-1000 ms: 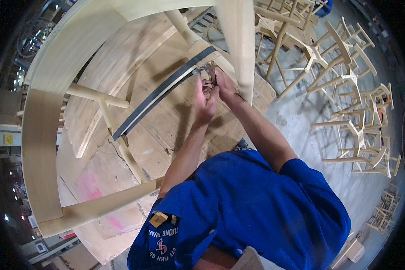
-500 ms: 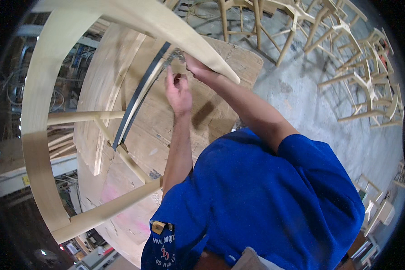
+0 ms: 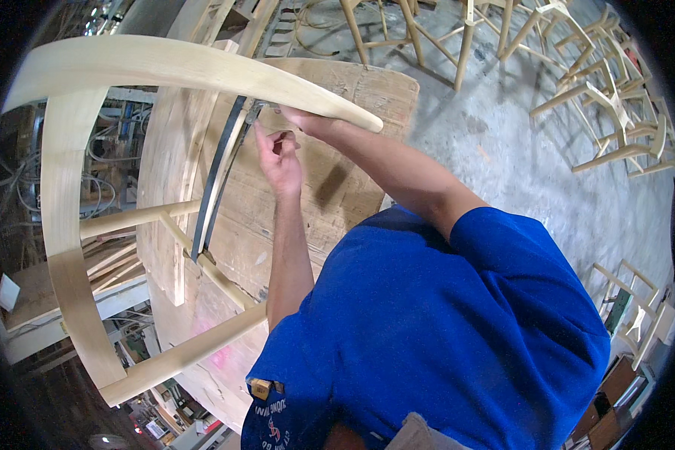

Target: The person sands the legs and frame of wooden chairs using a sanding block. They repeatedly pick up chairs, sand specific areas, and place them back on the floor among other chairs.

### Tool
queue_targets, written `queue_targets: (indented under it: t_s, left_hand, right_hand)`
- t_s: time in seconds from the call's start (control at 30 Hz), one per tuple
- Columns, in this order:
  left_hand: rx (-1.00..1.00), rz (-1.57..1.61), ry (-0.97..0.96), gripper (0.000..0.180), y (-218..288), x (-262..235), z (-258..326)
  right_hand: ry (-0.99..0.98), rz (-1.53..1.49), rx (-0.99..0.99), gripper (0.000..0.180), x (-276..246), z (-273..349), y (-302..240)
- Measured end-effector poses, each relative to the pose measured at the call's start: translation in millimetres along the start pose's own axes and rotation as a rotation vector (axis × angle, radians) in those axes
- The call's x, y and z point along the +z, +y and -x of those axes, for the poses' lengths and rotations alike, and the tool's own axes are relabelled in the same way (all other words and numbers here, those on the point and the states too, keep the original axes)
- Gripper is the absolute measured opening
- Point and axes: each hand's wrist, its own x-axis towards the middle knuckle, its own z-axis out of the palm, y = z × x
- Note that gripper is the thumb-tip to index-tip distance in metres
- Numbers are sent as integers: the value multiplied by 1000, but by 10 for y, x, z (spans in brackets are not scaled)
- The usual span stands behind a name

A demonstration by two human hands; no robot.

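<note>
A pale, unfinished wooden chair frame [image 3: 67,225] fills the left half of the head view, held close to the camera over a round, worn wooden desk [image 3: 352,97]. Its broad curved top rail [image 3: 202,71] sweeps from the upper left across to a rounded end above the desk, and thinner rungs [image 3: 139,217] cross lower down between the frame's side pieces.

The left hand [image 3: 279,157] is raised beside the frame, its fingers [image 3: 262,139] curled and pinched near a dark metal band [image 3: 216,176] that runs in a long curve down the inner side of the frame. Its grip is closed around something small at the upper end of that band, but what it pinches is too small to tell. The right hand [image 3: 301,118] reaches in from the right, its forearm lying across the desk; the hand is half hidden behind the top rail, just beside the left hand, and whether its grip is open or closed cannot be told.

The person wears a blue short-sleeved shirt [image 3: 442,330], which takes up the lower right. Beyond the desk, on the grey concrete floor [image 3: 532,172], stand more unfinished chair frames [image 3: 615,112] along the top and right edges, well apart from the hands.
</note>
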Motion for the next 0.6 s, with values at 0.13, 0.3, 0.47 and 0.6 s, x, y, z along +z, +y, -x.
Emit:
queue_targets:
  t_s: [0.13,0.3,0.47,0.6]
  left_hand:
    - [-61,-39,-46,83,153,3,52]
    - [-191,-49,-57,84,293,33,20]
    - [-205,37,-42,87,372,203,63]
    - [-263,23,-15,90,392,255,105]
  right_hand:
    - [-97,60,-83,32,-48,145,-319]
    - [-33,72,-312,31,-13,209,-572]
    - [9,74,-449,31,-44,215,-692]
    - [23,75,-526,30,-55,222,-735]
